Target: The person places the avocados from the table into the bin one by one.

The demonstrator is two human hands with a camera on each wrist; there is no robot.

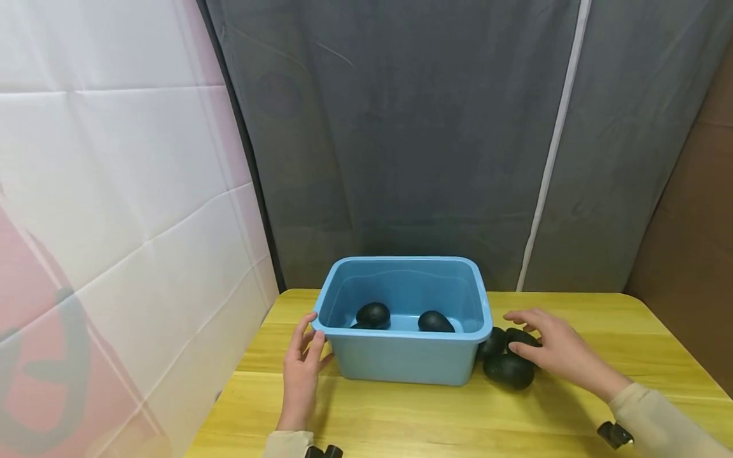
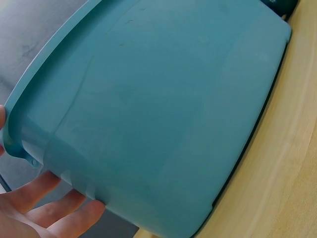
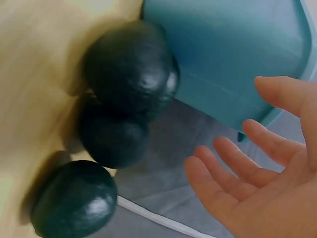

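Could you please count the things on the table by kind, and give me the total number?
Dark avocados in the blue tub: 2
Dark avocados on the table beside the tub: 3
Blue tub: 1
Total: 6 things. The left hand touches the tub's corner; the right hand is at the avocados outside.

I see a yellow wooden table (image 1: 601,407) carrying a blue plastic tub (image 1: 403,359) at its far middle, with three dark avocados (image 1: 508,370) just right of it.
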